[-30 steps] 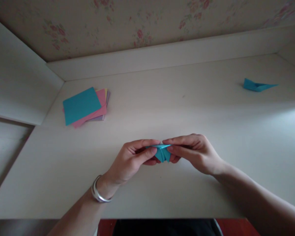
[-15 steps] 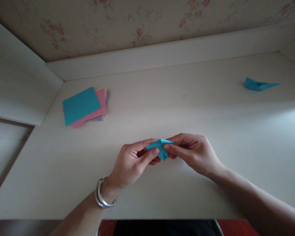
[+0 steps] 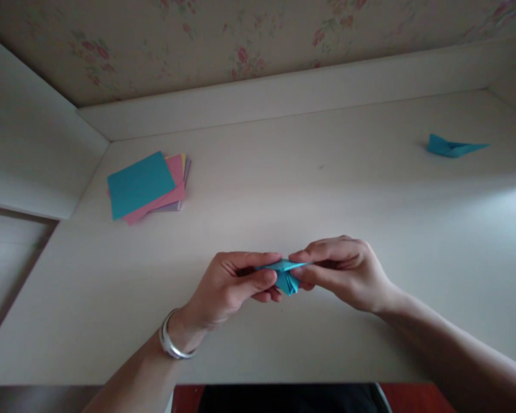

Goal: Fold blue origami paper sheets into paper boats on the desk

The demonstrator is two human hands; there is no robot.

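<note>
Between my two hands, above the white desk, is a small folded piece of blue paper, with layered pleats pointing down toward me. My left hand pinches its left side, thumb in front and index finger along the top edge. On the other side, my right hand grips the right corner between thumb and fingers. Both sets of fingertips cover parts of the folds. Silver bangles circle my left wrist.
A stack of coloured paper, blue on top with pink, yellow and purple beneath, lies at the back left. Another folded blue paper piece rests at the far right. A raised white ledge borders the desk's back, below flowered wallpaper.
The folded paper has tipped, so its upper part now looks flatter and its lower pleats show more. Both hands have shifted slightly, keeping their pinch, with the left index finger straighter along the top.
</note>
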